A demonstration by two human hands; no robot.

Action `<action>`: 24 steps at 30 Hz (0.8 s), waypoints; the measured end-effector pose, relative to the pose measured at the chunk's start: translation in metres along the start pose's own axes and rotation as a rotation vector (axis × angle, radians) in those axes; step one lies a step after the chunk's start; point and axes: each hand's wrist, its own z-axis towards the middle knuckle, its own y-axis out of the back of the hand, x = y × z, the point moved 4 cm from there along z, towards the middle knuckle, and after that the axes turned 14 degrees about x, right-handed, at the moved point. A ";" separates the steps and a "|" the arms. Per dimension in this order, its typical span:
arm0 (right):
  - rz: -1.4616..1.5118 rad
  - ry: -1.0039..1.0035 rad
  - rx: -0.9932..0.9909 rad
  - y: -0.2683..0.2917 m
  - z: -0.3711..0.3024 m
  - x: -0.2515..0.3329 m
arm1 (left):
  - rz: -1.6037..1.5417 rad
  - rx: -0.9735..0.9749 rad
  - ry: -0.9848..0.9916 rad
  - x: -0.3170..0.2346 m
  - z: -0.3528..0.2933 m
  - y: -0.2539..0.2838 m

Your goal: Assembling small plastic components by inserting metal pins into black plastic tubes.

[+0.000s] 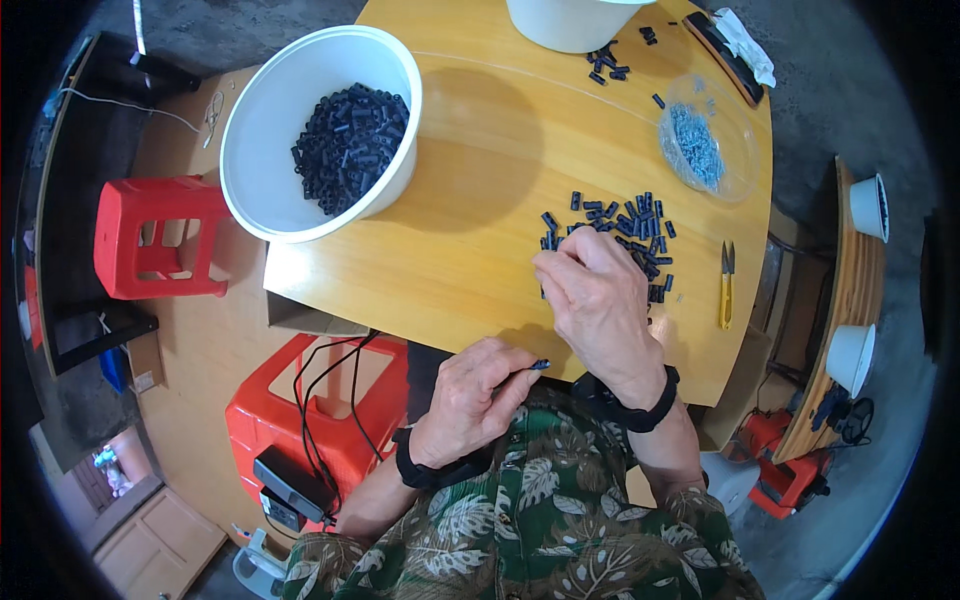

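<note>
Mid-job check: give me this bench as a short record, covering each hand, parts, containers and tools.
Left hand: pinching a small black piece near the table's near edge
Right hand: at the loose black pieces, fingers bunched; grip on anything unclear
Large white tub: far left, partly filled with black pieces
Second white tub: far edge, contents out of view
Clear container: right side, holding small silvery parts
Tool: yellow-handled cutters, lying at right, blades pointing away
</note>
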 end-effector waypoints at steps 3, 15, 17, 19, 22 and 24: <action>-0.049 0.012 0.038 -0.005 0.002 -0.002 | 0.001 0.002 0.002 -0.001 0.001 0.000; 0.800 -0.359 -0.056 0.026 -0.050 -0.018 | 0.026 -0.004 0.001 -0.005 0.001 -0.001; 1.005 -0.381 -0.040 0.024 -0.064 -0.016 | 0.039 0.006 -0.011 -0.010 0.003 -0.002; 1.208 -0.398 -0.023 0.021 -0.075 -0.019 | 0.037 0.018 -0.022 -0.015 0.006 -0.003; 1.525 -0.355 0.084 0.005 -0.087 -0.025 | 0.039 0.035 -0.044 -0.024 0.009 -0.002; 1.529 -0.309 0.060 0.001 -0.090 -0.026 | 0.042 0.045 -0.057 -0.029 0.010 -0.002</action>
